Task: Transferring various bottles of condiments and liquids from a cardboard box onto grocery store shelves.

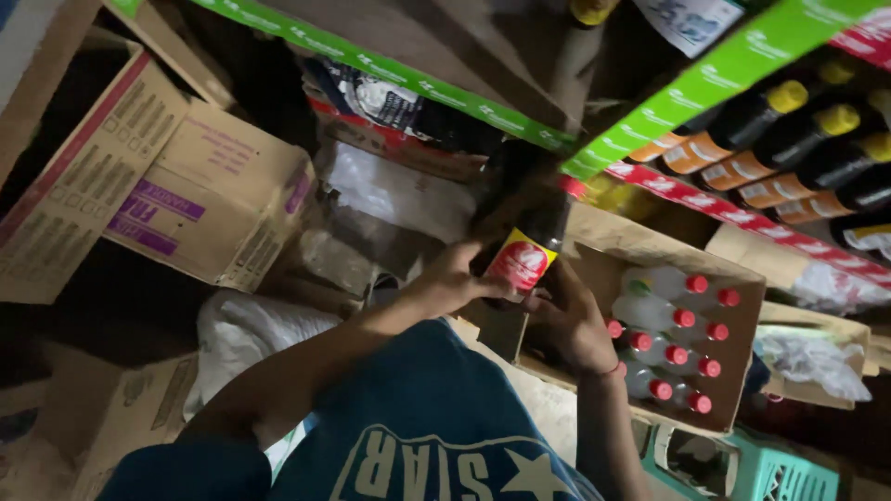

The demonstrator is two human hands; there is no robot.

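Both of my hands are clamped on a dark bottle [524, 237] with a red-and-yellow label, held up in front of the lower shelf in a dim stockroom. My left hand [450, 278] wraps the bottle's side just beside the label, fingers curled shut around it, while my right hand [574, 320] grips it from below and to the right, a red band at the wrist. Directly beneath and to the right of the bottle sits an open cardboard carton [742, 306] packed with clear bottles with red caps [682, 318], lying on their sides. On the shelf above right, behind a green shelf edge [733, 65], stands a row of dark bottles with yellow caps [789, 97] and orange labels. To the left, well apart from my hands, a stack of cardboard boxes [213, 199] leans against the floor area, with white plastic bags [246, 334] near my left forearm. A teal crate [780, 473] shows at lower right.
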